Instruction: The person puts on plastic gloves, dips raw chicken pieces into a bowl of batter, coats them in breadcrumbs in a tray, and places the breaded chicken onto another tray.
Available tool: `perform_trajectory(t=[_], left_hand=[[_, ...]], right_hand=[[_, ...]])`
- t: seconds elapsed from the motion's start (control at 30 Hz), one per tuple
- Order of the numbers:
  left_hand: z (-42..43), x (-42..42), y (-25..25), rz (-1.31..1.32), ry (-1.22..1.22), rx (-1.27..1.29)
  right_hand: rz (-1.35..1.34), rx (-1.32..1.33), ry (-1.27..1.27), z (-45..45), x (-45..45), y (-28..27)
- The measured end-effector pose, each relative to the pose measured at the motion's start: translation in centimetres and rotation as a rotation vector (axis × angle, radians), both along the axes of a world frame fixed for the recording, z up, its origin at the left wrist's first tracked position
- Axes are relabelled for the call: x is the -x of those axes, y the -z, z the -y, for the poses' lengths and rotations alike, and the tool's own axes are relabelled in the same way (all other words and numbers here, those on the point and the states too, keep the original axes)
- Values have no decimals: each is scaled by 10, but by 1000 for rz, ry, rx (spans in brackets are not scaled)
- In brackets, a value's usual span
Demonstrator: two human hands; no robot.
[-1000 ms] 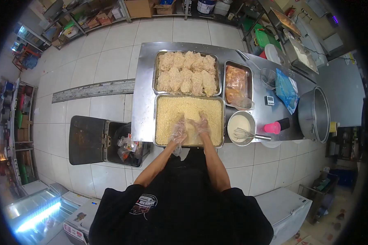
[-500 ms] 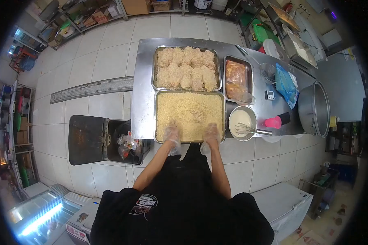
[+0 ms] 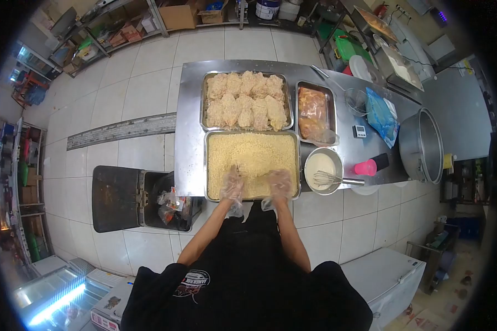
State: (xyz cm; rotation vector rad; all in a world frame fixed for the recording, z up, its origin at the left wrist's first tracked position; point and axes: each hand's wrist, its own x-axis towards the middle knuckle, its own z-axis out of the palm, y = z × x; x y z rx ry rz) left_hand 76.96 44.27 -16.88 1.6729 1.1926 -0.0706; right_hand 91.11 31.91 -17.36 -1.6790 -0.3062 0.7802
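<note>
A metal tray (image 3: 207, 165) full of pale yellow breadcrumbs (image 3: 254, 148) lies at the near edge of the table. My left hand (image 3: 232, 186), in a clear plastic glove, rests in the crumbs at the near left, fingers stretched forward and their tips partly sunk in. At the near right of the same tray, my right hand (image 3: 280, 185), also gloved, lies low on the crumbs with its fingers apart and turned inward. Neither hand shows a piece of food in it. Directly beyond sits a second tray with rows of crumb-coated pieces (image 3: 246, 99).
Right of the trays are a tray of raw marinated meat (image 3: 313, 107), a bowl of pale batter (image 3: 321, 165) with a whisk (image 3: 342, 180), a pink cup (image 3: 364, 167), a timer (image 3: 359, 131), a blue bag (image 3: 382, 117) and a large pot (image 3: 422, 146). An open bin (image 3: 165, 201) stands at left.
Both hands have shifted slightly inward, nearer each other. The clumpy patch in the middle of the crumbs now looks smoothed over. The whole view has tilted a little.
</note>
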Motion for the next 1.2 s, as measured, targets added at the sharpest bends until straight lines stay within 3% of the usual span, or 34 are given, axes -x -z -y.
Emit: perform_trajectory(t=[0.07,0.17,0.2,0.27,0.3,0.37,0.4,0.47,0.5,0.57,0.6,0.67,0.7,0.73,0.77,0.8,0.87,0.93,0.97,1.0,1.07,1.1,1.17,1.2], left_hand=[[-2,-5,7,20,93,-270],[-3,-19,24,82,287,-808],[-1,-21,18,84,286,-810],[5,-21,3,480,211,-567],[3,-18,7,476,215,-567],[-5,-8,22,93,456,-260],[-6,-4,16,90,452,-260],[-3,9,-3,-98,446,-463],[-2,15,3,-99,450,-456],[3,27,26,212,262,-1021],[5,31,29,216,259,-1013],[3,33,27,104,287,-928],[2,32,23,65,292,-899],[-2,23,6,15,157,-513],[0,17,14,1,95,-313],[2,11,25,-28,21,-127],[14,0,108,562,-497,534],[8,4,50,612,-538,419],[6,7,33,611,-526,351],[6,10,26,565,-488,307],[14,20,42,408,-348,195],[20,26,61,310,-257,130],[18,17,44,256,5,50],[15,13,24,222,98,28]], right_hand=[[649,452,-168,18,-36,71],[283,444,21,-39,-6,-57],[186,348,19,-44,-6,-38],[-117,68,18,-50,-8,-2],[-122,66,20,-48,-13,-2],[-154,-41,-117,-39,-30,-8],[-157,-41,-122,-39,-36,-33],[421,401,-314,-41,-41,-111],[416,407,-314,-44,-39,-101],[901,133,-412,-45,-32,-67],[902,141,-416,-39,-29,-60],[621,394,-508,-29,-21,-46],[625,394,-518,-13,-14,-13],[891,378,-333,11,-9,36],[1148,351,-133,23,-7,62],[1150,349,-136,19,-1,46],[-393,-15,-150,9,21,-11],[-229,-114,-77,-2,27,-27],[-69,-213,-1,-5,29,-30],[-71,-215,4,-3,25,-15],[-655,-111,10,16,22,33],[-656,-116,20,16,30,29],[-578,-437,102,-2,40,5],[-450,-465,156,-8,37,-10]])
